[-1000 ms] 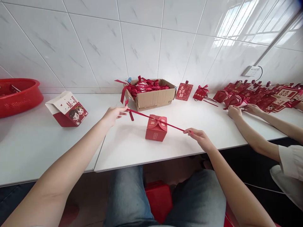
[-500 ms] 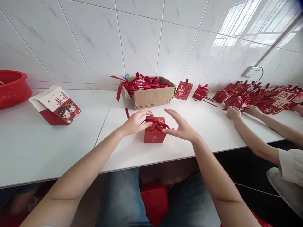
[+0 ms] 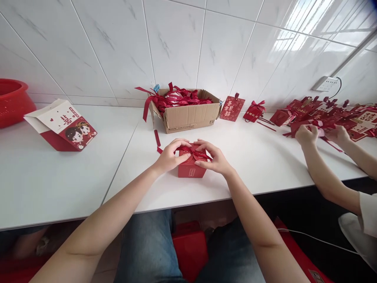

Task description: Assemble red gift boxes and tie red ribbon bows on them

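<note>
A small red gift box (image 3: 191, 171) with gold print stands upright on the white table in front of me. A dark red ribbon (image 3: 193, 150) is tied in a bow across its top flaps. My left hand (image 3: 170, 158) curves round the top left of the box, thumb at the front, fingers over the far edge. From the other side my right hand (image 3: 217, 160) grips the top right in the same way, its thumb by the bow. The fingertips at the back are partly hidden. A loose red strip (image 3: 157, 137) lies just beyond my left hand.
Behind stands a cardboard box (image 3: 191, 118) heaped with red ribbons. A red card (image 3: 232, 108) and small bowed box (image 3: 254, 112) lean by the wall. Left are a white-and-red box (image 3: 63, 125) and red basin (image 3: 13, 104). A co-worker's hands (image 3: 308, 135) handle red boxes at right.
My hands have closed in from both sides onto the top of the gift box, the right one moving left. The view has shifted slightly. The co-worker's hands have lifted a little with a ribboned box.
</note>
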`<state>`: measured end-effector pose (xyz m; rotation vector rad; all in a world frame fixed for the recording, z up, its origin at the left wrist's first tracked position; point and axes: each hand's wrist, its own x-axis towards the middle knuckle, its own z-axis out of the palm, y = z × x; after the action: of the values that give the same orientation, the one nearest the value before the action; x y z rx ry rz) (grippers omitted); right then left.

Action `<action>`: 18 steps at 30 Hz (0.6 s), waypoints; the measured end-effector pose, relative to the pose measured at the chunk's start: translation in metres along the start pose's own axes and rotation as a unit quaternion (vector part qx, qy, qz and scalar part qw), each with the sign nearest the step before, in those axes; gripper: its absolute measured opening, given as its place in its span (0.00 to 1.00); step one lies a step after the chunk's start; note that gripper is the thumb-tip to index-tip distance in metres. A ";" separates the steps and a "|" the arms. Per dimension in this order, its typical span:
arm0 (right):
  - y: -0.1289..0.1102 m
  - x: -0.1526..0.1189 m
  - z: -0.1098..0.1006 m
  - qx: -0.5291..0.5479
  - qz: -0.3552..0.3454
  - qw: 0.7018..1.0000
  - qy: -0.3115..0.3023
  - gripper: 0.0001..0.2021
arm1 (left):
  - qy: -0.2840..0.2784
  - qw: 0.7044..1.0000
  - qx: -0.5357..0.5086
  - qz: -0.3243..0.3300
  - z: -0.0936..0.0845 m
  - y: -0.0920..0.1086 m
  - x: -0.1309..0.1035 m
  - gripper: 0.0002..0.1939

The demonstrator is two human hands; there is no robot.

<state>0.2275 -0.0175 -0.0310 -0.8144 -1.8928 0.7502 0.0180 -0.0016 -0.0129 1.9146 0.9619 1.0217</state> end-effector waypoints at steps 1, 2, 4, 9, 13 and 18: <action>0.002 0.000 0.001 -0.007 -0.007 1.000 0.000 0.17 | 0.004 1.000 0.003 0.003 0.000 -0.001 0.000 0.12; 0.003 0.000 0.001 -0.014 -0.012 1.000 0.000 0.14 | 0.010 1.000 0.005 0.005 0.000 -0.001 0.000 0.11; 0.005 0.000 0.001 -0.025 -0.020 0.999 0.006 0.10 | 0.023 1.000 0.002 0.001 0.000 -0.002 -0.001 0.09; -0.001 -0.001 -0.001 -0.082 -0.043 0.994 0.056 0.07 | 0.046 0.998 -0.029 -0.028 0.001 -0.002 -0.001 0.08; -0.008 0.001 -0.004 -0.147 -0.062 0.983 0.093 0.08 | 0.053 0.997 -0.046 -0.035 0.002 -0.003 -0.002 0.09; -0.010 0.003 -0.013 -0.189 -0.028 0.979 0.072 0.09 | 0.049 0.997 -0.046 -0.040 -0.001 -0.005 -0.003 0.10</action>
<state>0.2359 -0.0192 -0.0165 -1.0149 -1.9443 0.2876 0.0147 -0.0018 -0.0173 1.7502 1.0212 1.1016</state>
